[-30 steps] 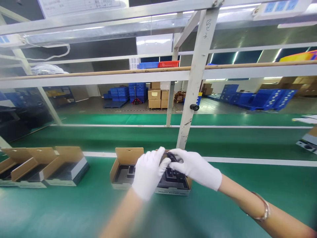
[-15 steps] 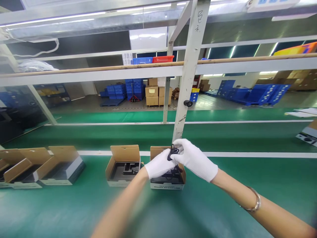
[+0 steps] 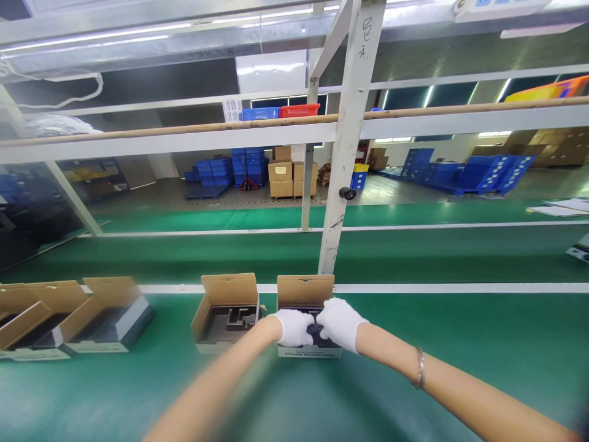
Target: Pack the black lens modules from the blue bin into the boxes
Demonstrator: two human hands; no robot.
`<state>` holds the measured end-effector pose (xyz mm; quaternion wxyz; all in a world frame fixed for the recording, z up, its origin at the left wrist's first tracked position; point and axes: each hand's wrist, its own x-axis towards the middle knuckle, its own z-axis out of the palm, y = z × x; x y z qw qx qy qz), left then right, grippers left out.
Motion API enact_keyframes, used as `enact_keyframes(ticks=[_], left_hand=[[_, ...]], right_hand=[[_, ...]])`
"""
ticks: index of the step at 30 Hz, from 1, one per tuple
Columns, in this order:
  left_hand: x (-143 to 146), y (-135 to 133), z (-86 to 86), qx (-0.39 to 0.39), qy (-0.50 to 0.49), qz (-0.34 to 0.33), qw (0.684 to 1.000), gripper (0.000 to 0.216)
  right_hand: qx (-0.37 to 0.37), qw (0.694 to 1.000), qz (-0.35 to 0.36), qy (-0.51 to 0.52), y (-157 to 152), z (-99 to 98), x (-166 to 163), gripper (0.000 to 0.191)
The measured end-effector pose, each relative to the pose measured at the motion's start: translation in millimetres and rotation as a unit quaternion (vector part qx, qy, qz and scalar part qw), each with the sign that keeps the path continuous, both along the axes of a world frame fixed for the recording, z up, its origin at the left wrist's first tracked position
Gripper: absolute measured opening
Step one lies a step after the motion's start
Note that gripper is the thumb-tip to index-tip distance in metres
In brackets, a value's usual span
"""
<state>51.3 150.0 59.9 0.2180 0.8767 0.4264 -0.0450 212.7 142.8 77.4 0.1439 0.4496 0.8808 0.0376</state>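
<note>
1. At eight o'clock, three brown cardboard boxes with white fronts (image 3: pixel 42 354) stand open, untouched by either hand.
2. At seven o'clock, a brown cardboard box with a moulded black tray (image 3: pixel 229 290) is open; its recesses look unfilled.
3. At six o'clock, a cardboard box with a white, printed front (image 3: pixel 305 290) is being worked on, its lid not yet closed.
4. Inside its opening, a small black bundle (image 3: pixel 315 329) is gripped by the white-gloved left hand (image 3: pixel 293 327) from nine o'clock, fingers curled in.
5. It is pinched by the white-gloved right hand (image 3: pixel 339 322) from three o'clock.
</note>
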Motion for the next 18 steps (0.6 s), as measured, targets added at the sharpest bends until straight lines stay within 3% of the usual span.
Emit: enact_keyframes(ticks=[3, 5, 9, 12, 15, 18], left_hand=[[-0.9, 0.4, -14.4, 0.054, 0.06, -0.016, 0.997, 0.033], [-4.1, 0.5, -19.6, 0.093, 0.09, -0.022, 0.991, 0.03], [-1.4, -1.8, -30.3, 0.118, 0.153, -0.047, 0.98, 0.016], [14.4, -2.8, -36.4, 0.105, 0.185, -0.052, 0.976, 0.014], [27.8, -5.2, -30.3, 0.122, 0.171, -0.054, 0.976, 0.014], [11.9, -19.4, -9.2, 0.162, 0.117, -0.078, 0.977, 0.018]], right_hand=[[-0.015, 1.0, -0.007, -0.019, 2.7, -26.6, -11.7, 0.012], [-0.03, 0.999, -0.007, -0.031, 4.7, -32.6, -14.2, 0.014], [-0.083, 0.995, 0.01, -0.056, 11.4, -17.4, -6.6, 0.019], [-0.124, 0.991, 0.049, 0.0, 10.4, -2.9, -4.4, 0.027], [-0.132, 0.99, 0.023, 0.045, -2.4, -10.4, -11.5, 0.032], [-0.128, 0.99, -0.051, 0.003, -17.1, -34.0, -2.5, 0.032]])
